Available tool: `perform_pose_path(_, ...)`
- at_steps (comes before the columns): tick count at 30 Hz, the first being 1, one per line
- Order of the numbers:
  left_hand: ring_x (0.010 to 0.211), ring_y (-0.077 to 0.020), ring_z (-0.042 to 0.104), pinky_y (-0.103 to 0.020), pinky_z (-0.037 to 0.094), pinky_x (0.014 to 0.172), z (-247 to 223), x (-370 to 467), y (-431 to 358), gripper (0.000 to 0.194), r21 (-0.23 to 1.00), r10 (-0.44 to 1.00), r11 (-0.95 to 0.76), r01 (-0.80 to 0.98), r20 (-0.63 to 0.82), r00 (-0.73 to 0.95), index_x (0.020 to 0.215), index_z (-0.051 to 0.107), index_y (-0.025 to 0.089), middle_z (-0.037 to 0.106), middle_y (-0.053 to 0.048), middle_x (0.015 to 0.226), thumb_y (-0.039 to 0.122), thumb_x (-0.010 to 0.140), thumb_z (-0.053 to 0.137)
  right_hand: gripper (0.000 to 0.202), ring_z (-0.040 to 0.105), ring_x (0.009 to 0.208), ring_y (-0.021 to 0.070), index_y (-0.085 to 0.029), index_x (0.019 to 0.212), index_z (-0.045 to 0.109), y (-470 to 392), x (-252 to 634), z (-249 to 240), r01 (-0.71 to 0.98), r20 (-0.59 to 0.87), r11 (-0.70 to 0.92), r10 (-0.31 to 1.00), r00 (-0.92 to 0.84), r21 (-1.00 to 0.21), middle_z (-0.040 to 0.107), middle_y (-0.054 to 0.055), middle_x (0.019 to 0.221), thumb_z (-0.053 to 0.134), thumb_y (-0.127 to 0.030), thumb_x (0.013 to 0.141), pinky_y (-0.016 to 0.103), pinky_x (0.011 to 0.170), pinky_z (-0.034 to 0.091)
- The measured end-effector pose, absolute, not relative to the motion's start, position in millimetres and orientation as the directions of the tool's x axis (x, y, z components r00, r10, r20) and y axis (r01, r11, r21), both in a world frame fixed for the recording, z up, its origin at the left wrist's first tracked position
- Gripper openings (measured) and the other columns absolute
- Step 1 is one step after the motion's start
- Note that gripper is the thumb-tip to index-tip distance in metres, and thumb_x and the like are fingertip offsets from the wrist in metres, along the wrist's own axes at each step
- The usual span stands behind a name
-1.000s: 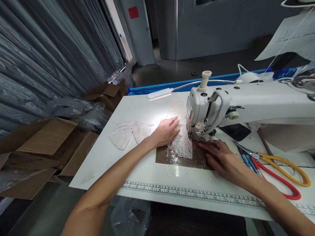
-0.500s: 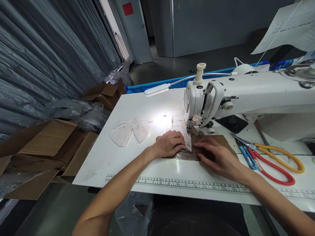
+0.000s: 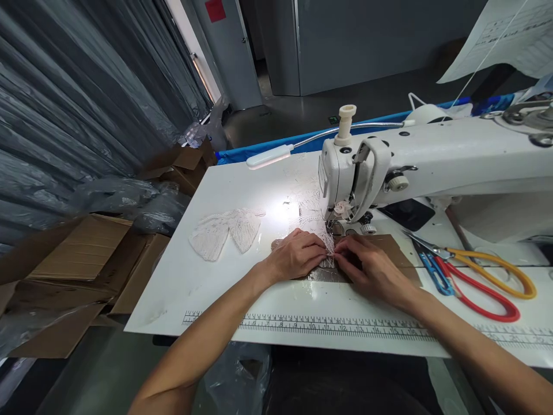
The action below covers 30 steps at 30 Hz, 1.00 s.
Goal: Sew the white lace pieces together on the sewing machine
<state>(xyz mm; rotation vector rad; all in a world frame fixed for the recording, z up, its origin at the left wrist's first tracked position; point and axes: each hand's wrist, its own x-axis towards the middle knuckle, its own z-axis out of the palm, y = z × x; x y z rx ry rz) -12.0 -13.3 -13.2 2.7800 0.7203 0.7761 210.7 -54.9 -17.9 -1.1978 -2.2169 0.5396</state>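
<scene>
A strip of white lace runs under the needle area of a white sewing machine. Its near end lies over a brown sheet on the table. My left hand rests on the lace at its left side, fingers curled together at its edge. From the right, my right hand pinches the lace's edge between thumb and fingers, just in front of the presser foot. The two hands' fingertips nearly meet there, hiding part of the lace. A second white lace piece, with two fan shapes, lies flat to the left.
Yellow-and-red-handled scissors and small blue snips lie right of my right hand. A lit lamp hangs over the table. A printed ruler follows the front edge. Cardboard boxes stand on the left.
My right hand has moved left and closed on the lace's edge, which has folded or drawn up between the hands. My left hand stays nearly in place. The view has shifted slightly.
</scene>
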Motion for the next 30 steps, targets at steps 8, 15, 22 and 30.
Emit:
perform_pose_path(8, 0.089, -0.0165, 0.068, -0.034, 0.055, 0.080, -9.0, -11.8, -10.7, 0.013, 0.400, 0.527, -0.848, 0.347, 0.574, 0.627, 0.090, 0.066, 0.015, 0.073, -0.008, 0.095, 0.021, 0.094, 0.055, 0.034, 0.058, 0.093, 0.0276, -0.020, 0.124, 0.057, -59.7, 210.5, -26.8, 0.700, 0.315, 0.597, 0.802, -0.508, -0.391, 0.053, 0.014, 0.106, 0.043, -0.020, 0.093, 0.046, 0.079, 0.054)
perform_pose_path(15, 0.087, -0.0155, 0.068, -0.033, 0.053, 0.081, -16.9, -11.7, -10.2, 0.013, 0.343, 0.458, -0.885, 0.315, 0.522, 0.719, 0.090, 0.068, 0.015, 0.073, -0.007, 0.096, 0.020, 0.094, 0.057, 0.039, 0.053, 0.095, 0.0295, -0.022, 0.120, 0.064, -76.5, 205.7, -23.9, 0.726, 0.276, 0.607, 0.794, -0.541, -0.324, 0.054, 0.014, 0.106, 0.047, -0.013, 0.086, 0.047, 0.079, 0.051)
perform_pose_path(22, 0.082, -0.0151, 0.066, -0.034, 0.050, 0.080, -17.3, -12.5, -11.2, 0.016, 0.256, 0.429, -0.902, 0.347, 0.449, 0.784, 0.093, 0.069, 0.017, 0.073, -0.005, 0.098, 0.022, 0.096, 0.054, 0.033, 0.060, 0.096, 0.0247, -0.023, 0.115, 0.069, -60.8, 222.1, -11.0, 0.651, 0.206, 0.603, 0.786, -0.583, -0.460, 0.061, 0.012, 0.111, 0.046, -0.019, 0.091, 0.038, 0.083, 0.051)
perform_pose_path(30, 0.081, -0.0131, 0.063, -0.033, 0.049, 0.081, -14.3, -15.3, -12.1, 0.014, 0.118, 0.357, -0.933, 0.340, 0.434, 0.827, 0.090, 0.067, 0.019, 0.071, -0.004, 0.103, 0.021, 0.095, 0.053, 0.040, 0.059, 0.073, 0.0195, -0.027, 0.132, 0.061, -30.6, 230.7, -23.9, 0.754, 0.239, 0.608, 0.793, -0.560, -0.250, 0.061, 0.012, 0.107, 0.044, -0.027, 0.096, 0.031, 0.063, 0.046)
